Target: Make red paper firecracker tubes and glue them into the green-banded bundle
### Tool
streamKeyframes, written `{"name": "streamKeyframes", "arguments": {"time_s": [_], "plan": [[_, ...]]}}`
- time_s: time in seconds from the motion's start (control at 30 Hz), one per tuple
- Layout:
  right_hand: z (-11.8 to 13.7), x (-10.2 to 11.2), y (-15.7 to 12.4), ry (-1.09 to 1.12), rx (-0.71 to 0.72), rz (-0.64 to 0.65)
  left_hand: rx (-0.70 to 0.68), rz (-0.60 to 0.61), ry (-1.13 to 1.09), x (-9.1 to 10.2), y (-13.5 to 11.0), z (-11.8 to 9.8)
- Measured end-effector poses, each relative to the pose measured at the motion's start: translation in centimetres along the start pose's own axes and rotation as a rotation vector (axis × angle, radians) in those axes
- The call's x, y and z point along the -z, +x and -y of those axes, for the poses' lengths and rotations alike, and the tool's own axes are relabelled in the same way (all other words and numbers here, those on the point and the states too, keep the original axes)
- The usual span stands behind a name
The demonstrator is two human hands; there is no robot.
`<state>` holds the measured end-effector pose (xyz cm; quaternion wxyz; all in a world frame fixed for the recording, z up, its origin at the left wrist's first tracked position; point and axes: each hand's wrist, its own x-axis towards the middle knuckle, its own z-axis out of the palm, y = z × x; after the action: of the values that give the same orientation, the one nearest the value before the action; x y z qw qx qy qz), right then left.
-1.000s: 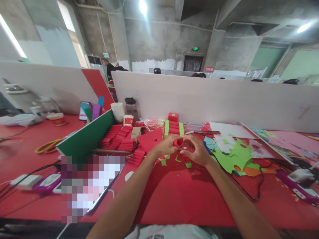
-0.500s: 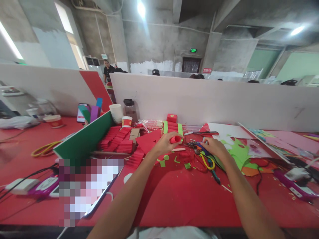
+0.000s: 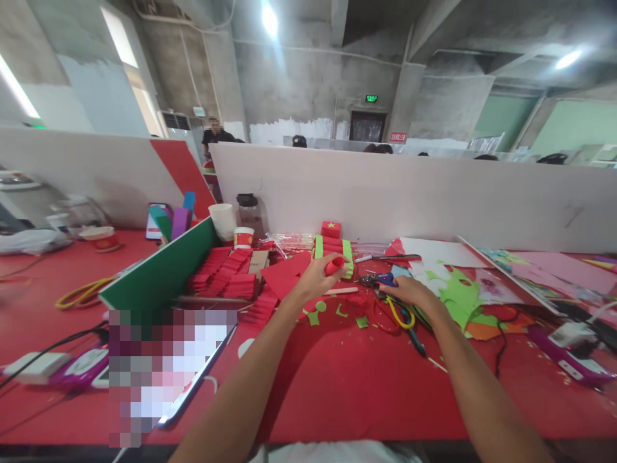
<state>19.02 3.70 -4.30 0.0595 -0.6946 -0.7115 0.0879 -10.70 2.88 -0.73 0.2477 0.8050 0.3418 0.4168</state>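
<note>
1. Fingers of the left hand curl round a rolled red paper tube, closed just to its width, its round open end showing over the middle of the table.
2. Across on the other side, the right hand has its thumb and fingers drawn together on a metal-headed tool with a blue handle; how firm that grip is, I cannot tell.
3. Just beyond the left hand sits a bundle of red tubes with lime-green paper bands, and behind it a small red block with a yellow star.
4. Near the right hand, scissors with yellow handles lie on the red tabletop, lime-green paper scraps scattered to their left.
5. Over to the right, a cut-up lime-green paper sheet spreads out beside the right forearm.
6. Left of the hands, stacked red paper pieces rest next to a dark-green upright panel.
</note>
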Motion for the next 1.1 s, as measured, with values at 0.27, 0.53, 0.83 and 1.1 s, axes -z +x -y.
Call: {"name": "streamKeyframes", "arguments": {"time_s": [0.27, 0.53, 0.83, 1.1], "plan": [[-1.6, 0.9, 0.4, 0.364, 0.064, -0.26, -0.009, 0.009, -0.003, -0.2, -0.1, 0.1], [1.5, 2.5, -1.2, 1.097, 0.258, -0.444, -0.03, 0.048, 0.006, -0.1, 0.2, 0.2], [4.9, 2.4, -2.8, 1.258, 0.343, -0.419, 0.105, 0.025, 0.035, -0.5, 0.3, 0.6], [7.4, 1.7, -3.5, 1.195, 0.343, -0.339, 0.044, 0.006, 0.043, -0.1, 0.1, 0.2]]}}
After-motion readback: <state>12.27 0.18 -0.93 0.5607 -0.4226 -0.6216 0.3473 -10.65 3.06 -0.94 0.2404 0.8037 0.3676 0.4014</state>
